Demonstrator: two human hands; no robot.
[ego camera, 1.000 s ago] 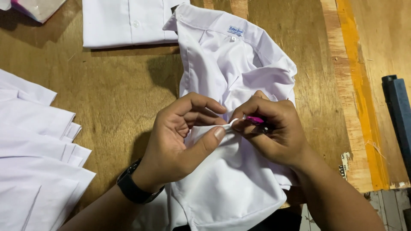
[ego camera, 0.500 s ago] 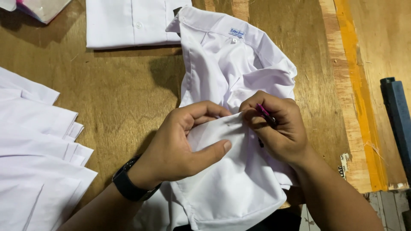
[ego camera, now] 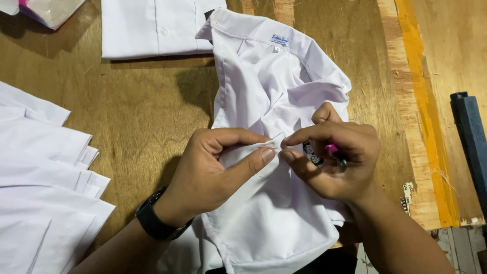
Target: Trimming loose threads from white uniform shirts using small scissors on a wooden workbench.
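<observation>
A wooden table [ego camera: 142,116] fills the view, with a yellow-painted strip [ego camera: 423,101] running along its edge from one o'clock down to four o'clock. At the centre lies a crumpled white shirt [ego camera: 274,228], its collar toward twelve o'clock and its body trailing down to six o'clock over the near edge. A fanned stack of white fabric pieces [ego camera: 40,177] spreads across the eight to nine o'clock side, and a neatly folded white shirt [ego camera: 152,28] sits at eleven o'clock, just beside the collar of the crumpled one. A dark blue bar [ego camera: 469,137] stands at three o'clock, beyond the yellow strip. The left hand [ego camera: 210,175], coming in from seven o'clock with a black watch [ego camera: 154,223] on the wrist, pinches a small fold of the shirt's cloth between thumb and forefinger. The right hand [ego camera: 337,162], entering from five o'clock, meets it at the centre, its forefinger and thumb pressed together on the same fold, the two sets of fingertips almost touching. Tucked in the right hand's curled fingers is a small pink-handled tool [ego camera: 335,155], its dark tip pointing toward four o'clock.
</observation>
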